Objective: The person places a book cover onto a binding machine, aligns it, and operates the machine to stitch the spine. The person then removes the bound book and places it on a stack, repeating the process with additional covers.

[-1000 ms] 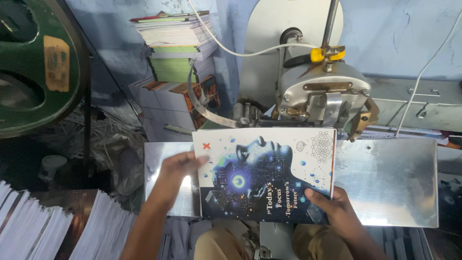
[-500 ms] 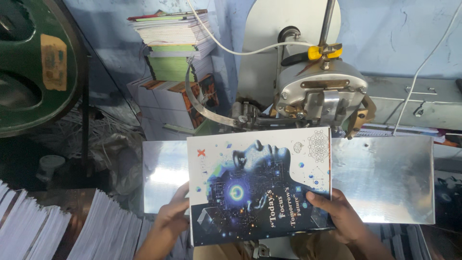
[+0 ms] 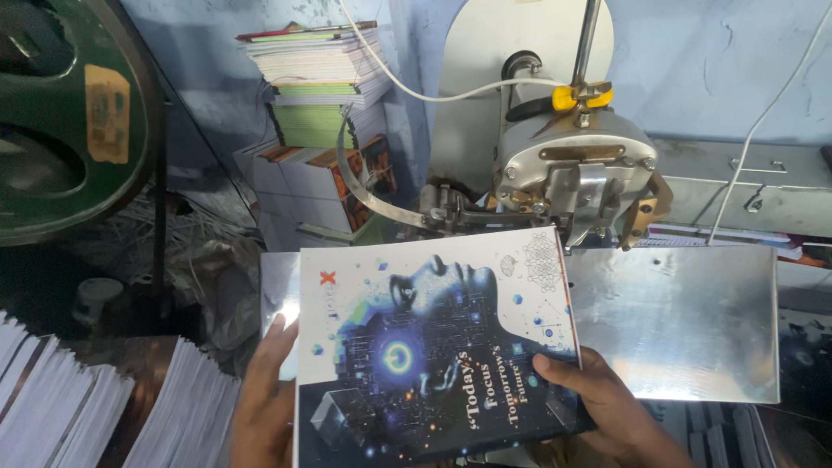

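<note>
Blue-painted workshop wall at the back, w/ a steel plate [image 3: 693, 321] as the bench under a grey stitching machine [image 3: 576, 173]. Book [image 3: 433, 347] now sits at the plate's left end, glossy cover up, its top edge just below the machine head. Big change vs a sec ago: book's been pulled back toward the person and tilted a bit, so the cover fills more of the view and the near edge hangs off the plate's front edge. Left hand [image 3: 264, 399] has slid from on top of the cover down to the left edge, fingers wrapped round it, gripping the book. Right hand [image 3: 598, 403] is clamped on the lower right corner, thumb on the cover, fingers beneath, same as before. So both hands carry the book, it's coming away from the head, not going in.

Around: stack of books [image 3: 321, 78] behind left, green wheel [image 3: 61, 121] far left, white paper piles [image 3: 104, 407] lower left, white cable [image 3: 433, 87] looping to the machine.
</note>
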